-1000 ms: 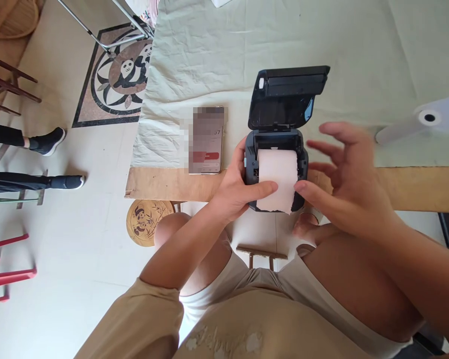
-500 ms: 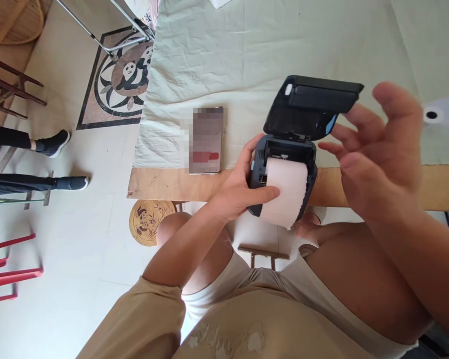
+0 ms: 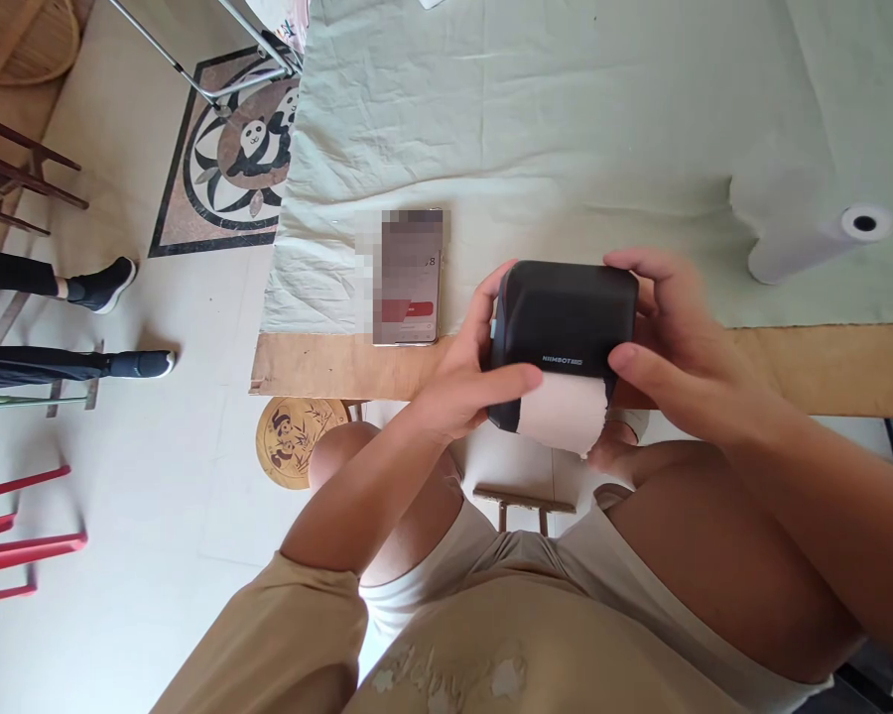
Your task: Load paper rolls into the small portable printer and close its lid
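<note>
A black portable label printer (image 3: 566, 312) is held above the table's front edge, its lid down. From its front slot a strip of white paper (image 3: 566, 415) hangs out with a torn end. My left hand (image 3: 468, 382) grips the printer's left side, thumb over the front by the paper. Around the right side curls my right hand (image 3: 670, 337), thumb at the front corner and fingers at the back corner. The underside of the printer is hidden.
A phone (image 3: 411, 278) lies on the green tablecloth (image 3: 566, 119) to the left. A white paper roll (image 3: 819, 238), partly unrolled, is on the right. A round wooden stool (image 3: 298, 441) stands below the table edge. Another person's legs (image 3: 66, 364) show at far left.
The printer's lid was raised and is now down over the paper roll inside. My right hand has moved left from beside the lid onto the printer, uncovering the loose roll on the table.
</note>
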`<state>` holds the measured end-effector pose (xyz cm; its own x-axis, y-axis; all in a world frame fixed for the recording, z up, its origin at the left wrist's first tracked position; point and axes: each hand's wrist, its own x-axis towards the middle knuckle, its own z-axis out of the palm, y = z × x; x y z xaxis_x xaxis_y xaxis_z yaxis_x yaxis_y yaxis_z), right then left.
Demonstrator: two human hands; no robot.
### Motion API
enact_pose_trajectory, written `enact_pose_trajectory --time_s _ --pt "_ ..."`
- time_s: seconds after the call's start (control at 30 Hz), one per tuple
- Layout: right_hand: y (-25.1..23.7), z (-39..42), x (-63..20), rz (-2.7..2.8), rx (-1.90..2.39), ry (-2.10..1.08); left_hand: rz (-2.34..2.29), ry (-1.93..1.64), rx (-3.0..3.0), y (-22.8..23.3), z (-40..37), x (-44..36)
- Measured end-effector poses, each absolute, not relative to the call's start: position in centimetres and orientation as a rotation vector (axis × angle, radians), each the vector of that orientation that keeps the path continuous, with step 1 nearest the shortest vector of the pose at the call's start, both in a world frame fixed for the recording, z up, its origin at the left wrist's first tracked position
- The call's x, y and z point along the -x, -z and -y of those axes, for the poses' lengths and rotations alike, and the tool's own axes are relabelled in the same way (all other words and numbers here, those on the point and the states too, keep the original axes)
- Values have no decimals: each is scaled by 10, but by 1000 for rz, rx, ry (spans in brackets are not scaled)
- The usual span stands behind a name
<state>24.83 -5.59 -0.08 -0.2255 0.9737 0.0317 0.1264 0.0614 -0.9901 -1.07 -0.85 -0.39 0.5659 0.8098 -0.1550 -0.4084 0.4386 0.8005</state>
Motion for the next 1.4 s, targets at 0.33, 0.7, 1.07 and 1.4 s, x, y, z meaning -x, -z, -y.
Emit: enact_pose_trajectory --time_s 0.33,0.7,1.07,1.4 --pt "-9 49 -255 1530 1179 -1459 -600 -733 -858 7 7 12" --pt "1 53 -256 1591 1268 -1286 -554 -789 -857 7 9 7" --pt "14 62 -260 1615 1239 -869 -680 -824 -627 -7 3 -7" --pt "10 58 -264 1757 1201 -786 -715 -842 -648 -12 4 -4"
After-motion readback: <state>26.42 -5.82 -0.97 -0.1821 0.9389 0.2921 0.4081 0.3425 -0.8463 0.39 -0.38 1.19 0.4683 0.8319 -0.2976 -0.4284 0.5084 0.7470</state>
